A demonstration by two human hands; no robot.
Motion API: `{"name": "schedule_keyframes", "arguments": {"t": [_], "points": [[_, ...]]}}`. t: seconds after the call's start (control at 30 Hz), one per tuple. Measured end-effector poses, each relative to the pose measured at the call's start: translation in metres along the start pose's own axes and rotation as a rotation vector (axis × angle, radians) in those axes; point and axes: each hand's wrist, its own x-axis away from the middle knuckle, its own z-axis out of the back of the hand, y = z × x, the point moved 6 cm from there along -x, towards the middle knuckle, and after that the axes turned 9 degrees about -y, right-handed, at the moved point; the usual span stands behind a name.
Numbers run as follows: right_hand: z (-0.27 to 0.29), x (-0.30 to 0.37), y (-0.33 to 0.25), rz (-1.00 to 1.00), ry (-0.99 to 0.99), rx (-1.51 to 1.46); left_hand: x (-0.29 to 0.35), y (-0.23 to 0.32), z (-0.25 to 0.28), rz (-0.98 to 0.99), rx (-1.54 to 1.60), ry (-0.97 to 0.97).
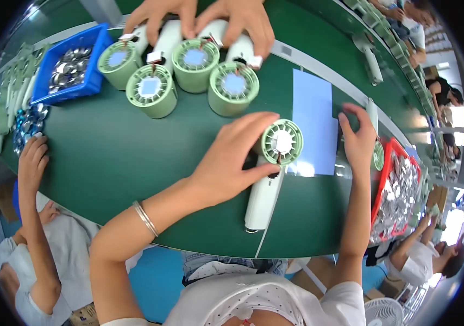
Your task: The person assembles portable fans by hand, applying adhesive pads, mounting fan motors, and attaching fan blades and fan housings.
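My left hand (226, 155) is closed round the round green head of a handheld fan-like device (282, 142), between thumb and fingers. A white square sits in the middle of its slotted face, and its white handle (262, 201) points toward me on the green table. To the right, my right hand (359, 142) has thumb and index finger apart, with nothing visible between them. It is beside blue sheets (312, 117) lying flat. Just past that hand lies another white-handled device with a green head (377, 155), partly hidden.
Across the table, another person's hands (232, 22) touch several similar devices with green heads (233, 87) and blue squares. A blue bin (101, 54) of metal discs stands far left, near a co-worker's hand (32, 157). A red basket (376, 209) of silvery pieces is at right.
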Motion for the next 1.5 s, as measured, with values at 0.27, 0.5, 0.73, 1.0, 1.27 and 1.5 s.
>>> {"name": "schedule_keyframes", "arguments": {"t": [0.27,0.5,0.73,1.0,1.27,1.5], "points": [[-0.008,0.004,-0.002,-0.032,-0.071,0.107,0.002,0.004,0.002,0.003,0.025,0.004],[-0.004,0.006,0.002,-0.119,-0.110,0.094,0.000,0.003,0.000,-0.022,0.011,0.026],[-0.010,0.001,0.003,-0.096,-0.056,0.073,0.002,0.000,0.007,0.039,0.007,0.059],[-0.003,0.004,0.014,-0.152,-0.057,0.038,0.000,0.004,0.003,0.003,-0.006,0.043],[-0.010,0.002,0.009,-0.160,-0.044,0.010,0.002,0.004,0.003,0.025,0.000,0.026],[-0.018,0.007,-0.006,0.100,-0.031,0.318,0.001,0.002,0.004,0.000,-0.002,0.033]]}}
